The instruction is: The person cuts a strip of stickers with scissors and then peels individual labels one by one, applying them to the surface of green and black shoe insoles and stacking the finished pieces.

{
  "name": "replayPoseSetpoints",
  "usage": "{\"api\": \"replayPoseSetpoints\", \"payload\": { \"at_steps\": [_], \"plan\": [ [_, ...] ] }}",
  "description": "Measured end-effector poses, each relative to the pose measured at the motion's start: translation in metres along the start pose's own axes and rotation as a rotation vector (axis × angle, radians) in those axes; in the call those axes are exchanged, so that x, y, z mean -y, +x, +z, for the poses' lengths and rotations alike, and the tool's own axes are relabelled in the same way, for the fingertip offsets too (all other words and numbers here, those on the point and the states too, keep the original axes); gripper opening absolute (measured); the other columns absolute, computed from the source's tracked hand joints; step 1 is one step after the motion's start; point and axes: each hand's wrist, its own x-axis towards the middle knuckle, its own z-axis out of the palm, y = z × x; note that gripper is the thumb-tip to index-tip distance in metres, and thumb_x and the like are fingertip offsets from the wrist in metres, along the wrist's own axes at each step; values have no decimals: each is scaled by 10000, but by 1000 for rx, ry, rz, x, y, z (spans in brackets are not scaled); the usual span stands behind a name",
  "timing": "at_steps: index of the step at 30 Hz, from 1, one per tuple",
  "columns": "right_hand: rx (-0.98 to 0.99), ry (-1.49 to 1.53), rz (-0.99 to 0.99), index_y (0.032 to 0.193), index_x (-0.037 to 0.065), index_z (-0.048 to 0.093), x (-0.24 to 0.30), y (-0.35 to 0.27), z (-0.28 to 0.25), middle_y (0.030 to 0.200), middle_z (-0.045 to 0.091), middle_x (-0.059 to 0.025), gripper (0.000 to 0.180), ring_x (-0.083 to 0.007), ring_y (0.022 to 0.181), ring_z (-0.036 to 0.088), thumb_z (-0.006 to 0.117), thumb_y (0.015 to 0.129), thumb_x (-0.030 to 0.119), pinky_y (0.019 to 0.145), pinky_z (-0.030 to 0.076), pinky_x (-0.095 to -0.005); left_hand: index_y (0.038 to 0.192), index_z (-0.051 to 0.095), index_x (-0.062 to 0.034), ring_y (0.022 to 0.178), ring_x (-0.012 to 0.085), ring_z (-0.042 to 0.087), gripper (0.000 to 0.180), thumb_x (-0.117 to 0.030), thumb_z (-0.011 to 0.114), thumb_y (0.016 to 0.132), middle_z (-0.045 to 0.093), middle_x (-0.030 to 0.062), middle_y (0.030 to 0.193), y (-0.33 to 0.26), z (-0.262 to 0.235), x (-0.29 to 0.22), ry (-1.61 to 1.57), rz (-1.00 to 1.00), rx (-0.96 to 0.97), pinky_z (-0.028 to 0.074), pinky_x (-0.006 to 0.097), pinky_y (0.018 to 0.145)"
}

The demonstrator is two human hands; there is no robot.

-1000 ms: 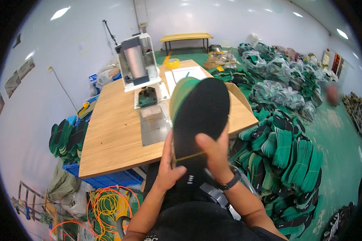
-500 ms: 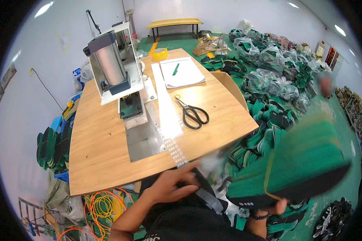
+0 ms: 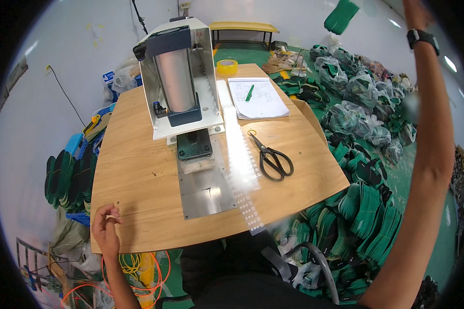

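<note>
My left hand [image 3: 107, 226] is over the left front corner of the wooden table [image 3: 139, 206], fingers loosely bent and apart, with nothing seen in it. My right arm is stretched up along the right side, a dark watch on its wrist. Only part of my right hand [image 3: 417, 14] shows at the top edge; its fingers are cut off. A bundle of green insoles [image 3: 341, 16] is in the air to the left of that hand, apart from it. A press machine [image 3: 175, 82] with a metal cylinder stands on the table above a steel plate [image 3: 209, 200].
Clear strips of small printed labels [image 3: 250, 211], black-handled scissors [image 3: 277, 164], a notepad [image 3: 263, 108] with a green pen and yellow tape [image 3: 227, 67] lie on the table. Insole stacks [image 3: 366, 221] and filled plastic bags [image 3: 366, 85] cover the floor at right. Orange hoses [image 3: 160, 278] hang below.
The insole bundle has left my right hand and is now far off in the air. My right arm has swung up; my left hand has moved left to the table's corner.
</note>
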Motion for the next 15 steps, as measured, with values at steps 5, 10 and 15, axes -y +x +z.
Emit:
{"api": "replayPoseSetpoints", "payload": {
  "at_steps": [5,10,15],
  "plan": [
    [576,684,453,1362,79,368,50,-28,-172,926,599,-214,498,-344,689,558,399,986,404,665,412,-454,712,565,-15,600,82,476,175,31,414,787,554,24,670,14,-104,73,150,-64,-35,353,209,536],
    [1240,883,1189,1300,49,418,110,-106,-372,793,595,-172,505,-255,554,514,398,980,440,522,386,-361,721,596,-20,605,77,467,182,36,435,782,545,3,673,22,-123,101,177,-164,-204,354,210,540],
    [1772,1162,1758,1237,18,468,214,-85,-566,660,591,-129,532,-165,420,470,397,974,476,379,360,-267,910,676,15,729,91,549,267,44,438,793,656,79,1011,39,-164,111,310,42,-308,401,210,583]
  ]
}}
